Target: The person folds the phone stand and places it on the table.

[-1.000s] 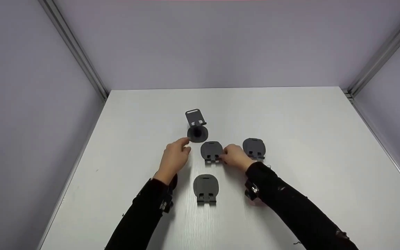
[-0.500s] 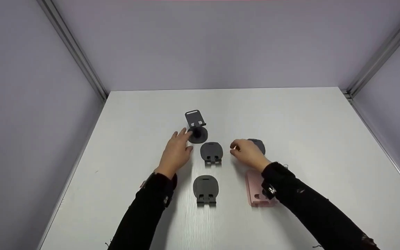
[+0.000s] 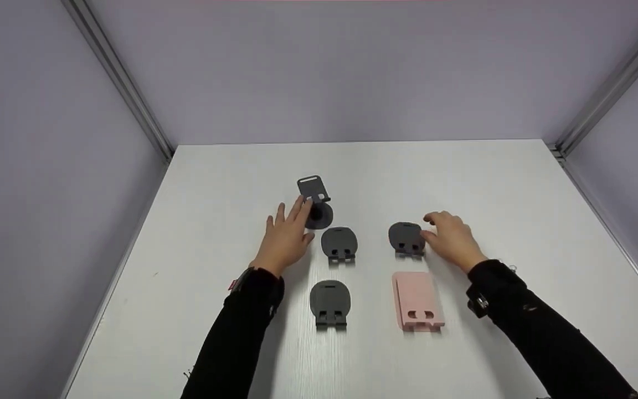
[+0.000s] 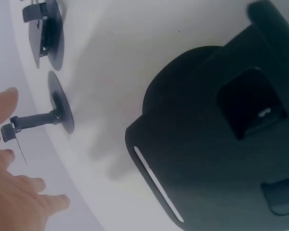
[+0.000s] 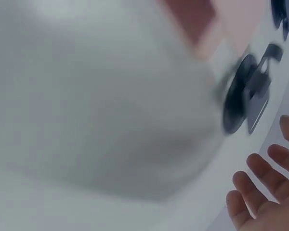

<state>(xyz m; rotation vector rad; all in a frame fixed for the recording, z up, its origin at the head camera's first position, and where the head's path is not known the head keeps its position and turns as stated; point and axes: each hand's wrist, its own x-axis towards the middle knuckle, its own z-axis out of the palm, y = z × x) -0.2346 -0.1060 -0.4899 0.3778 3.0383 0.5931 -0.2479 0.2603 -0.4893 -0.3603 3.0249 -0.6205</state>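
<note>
Four-fingered spread and straight, my left hand [image 3: 281,245] is at the left side of an unfolded dark grey phone stand [image 3: 312,188], overlapping its round base in the head view; contact is unclear. In the left wrist view, the upright post of that phone stand [image 4: 36,121] rises near the fingers. My right hand [image 3: 453,241], with relaxed fingers and nothing held, is at the right edge of a folded grey phone stand [image 3: 405,234]. The right wrist view has a gap between the fingers and this phone stand [image 5: 237,101].
Between the hands lies another folded grey phone stand [image 3: 339,240]. A further one [image 3: 330,295] is nearer the front. A pink phone stand [image 3: 418,293] lies folded at front right. All are on a white table [image 3: 230,183] with walls at the back and sides.
My right hand has moved right, away from the middle folded stand and past the right one, uncovering the pink stand. My left hand has shifted slightly forward, its fingers spreading over the unfolded stand.
</note>
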